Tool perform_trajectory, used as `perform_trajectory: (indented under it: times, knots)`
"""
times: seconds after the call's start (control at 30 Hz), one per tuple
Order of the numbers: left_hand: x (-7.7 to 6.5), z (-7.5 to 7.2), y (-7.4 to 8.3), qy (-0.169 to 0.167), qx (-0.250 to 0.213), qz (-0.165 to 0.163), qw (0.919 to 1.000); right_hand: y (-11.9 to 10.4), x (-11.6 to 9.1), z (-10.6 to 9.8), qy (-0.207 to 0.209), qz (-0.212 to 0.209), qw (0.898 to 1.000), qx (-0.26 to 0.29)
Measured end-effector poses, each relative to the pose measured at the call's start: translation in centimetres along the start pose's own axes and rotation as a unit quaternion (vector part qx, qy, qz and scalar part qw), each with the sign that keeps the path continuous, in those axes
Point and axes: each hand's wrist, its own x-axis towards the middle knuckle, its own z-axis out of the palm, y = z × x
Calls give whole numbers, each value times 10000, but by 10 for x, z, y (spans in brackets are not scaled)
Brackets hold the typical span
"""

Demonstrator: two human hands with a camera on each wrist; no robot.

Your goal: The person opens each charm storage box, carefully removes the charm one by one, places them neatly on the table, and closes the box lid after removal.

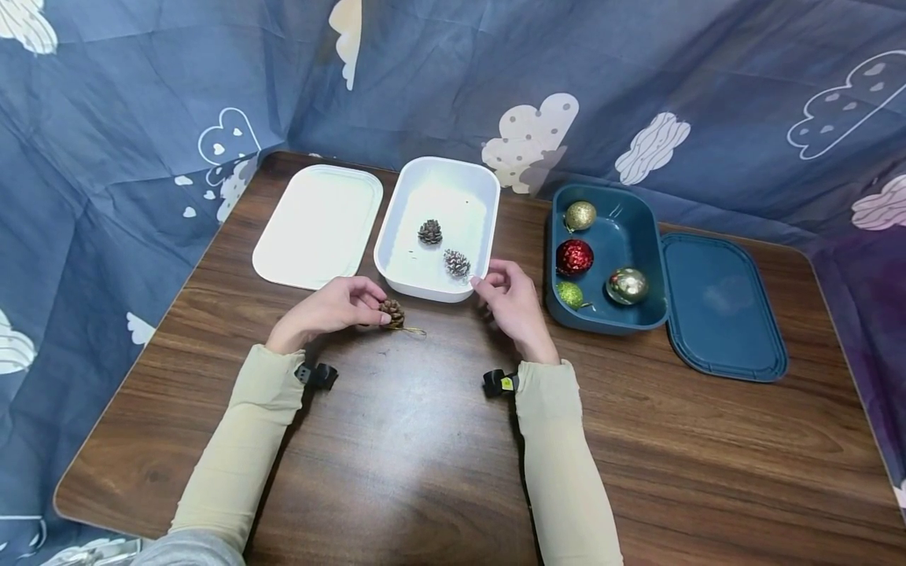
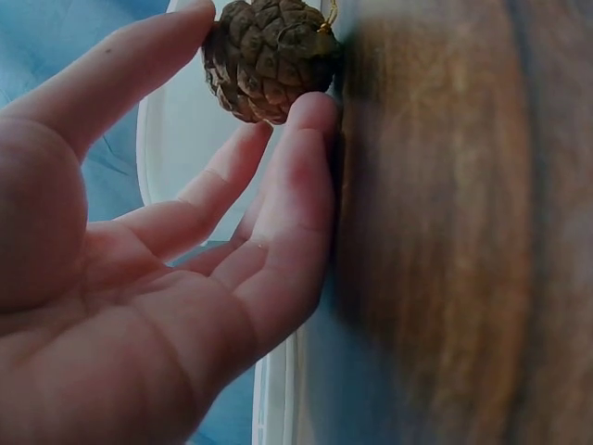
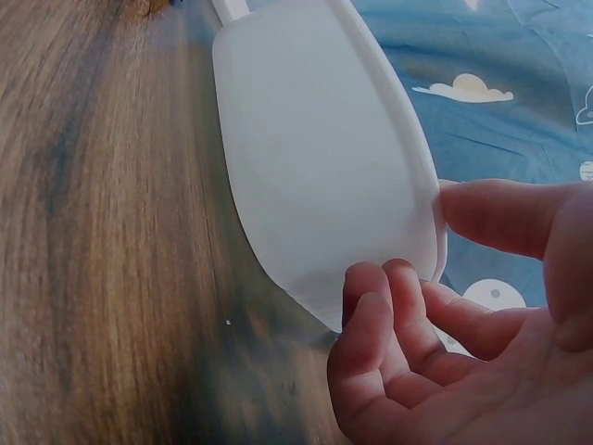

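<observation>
My left hand (image 1: 338, 305) pinches a brown pine cone (image 1: 392, 314) between thumb and fingertips, just above the wooden table in front of a white plastic box. A gold string loop hangs from this cone, which also shows at the top of the left wrist view. At the near right corner of the white box (image 1: 437, 292), my right hand (image 1: 513, 303) holds the rim, thumb on top and the other fingers bent against the outer wall. Inside the box lie a dark pine cone (image 1: 429, 232) and a white-frosted pine cone (image 1: 456, 264).
A white lid (image 1: 320, 228) lies left of the box. To the right stands a blue box (image 1: 609, 321) with a red ball (image 1: 574, 257), a green ball (image 1: 569, 295) and two gold ones. Its blue lid (image 1: 725, 303) lies beside it. A cloud-patterned curtain (image 1: 425, 79) hangs behind the table.
</observation>
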Motion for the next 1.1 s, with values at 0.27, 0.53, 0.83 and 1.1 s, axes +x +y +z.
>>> perform_trajectory:
  times: [0.27, 0.53, 0.83, 1.1]
  knots:
    - [0, 0, 0, 7, 31, 25, 10000, 0, 0, 0, -8, 1, 10000, 13]
    - [-3, -3, 0, 68, 36, 43, 10000, 1, 1, 0, 16, -15, 10000, 13]
    - [-19, -27, 3, 582, -49, 35, 9983, 2, 1, 0, 25, 1, 10000, 16]
    - [-25, -30, 15, 1167, -104, 335, 9925, 2, 0, 1, 26, -28, 10000, 41]
